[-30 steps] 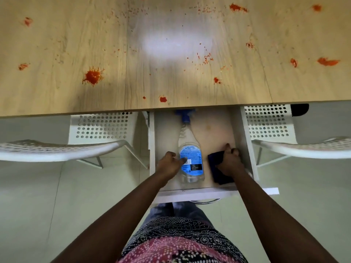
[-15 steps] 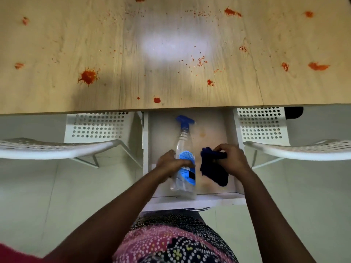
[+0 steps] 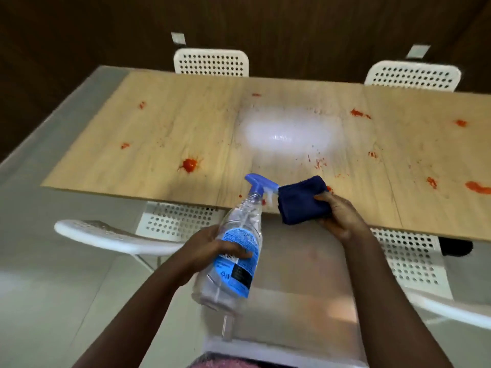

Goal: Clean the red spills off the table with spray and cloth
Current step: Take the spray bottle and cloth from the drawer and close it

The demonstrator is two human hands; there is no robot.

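Pale wood worktop [image 3: 164,134], red spills [image 3: 189,164] scattered 9 to 3 o'clock, biggest blob at 10, smear [image 3: 478,187] far out at 3. Glare patch at 12. White perforated chairs [image 3: 211,62] at far edge, more w/ seats under near edge; dark wall behind, pale floor. Left hand [image 3: 210,251] wrapped round spray bottle [image 3: 233,251], held at 6, nozzle twd 12. Right hand [image 3: 340,216] pinching folded blue cloth [image 3: 303,200] over near edge, just beside nozzle.

Motion blur is smearing your spray bottle [image 3: 233,251] label past reading, your left hand [image 3: 204,251] is hiding part of it, cloth [image 3: 303,199] is covering your right hand [image 3: 342,219] fingertips, table [image 3: 159,134] is running off right edge.
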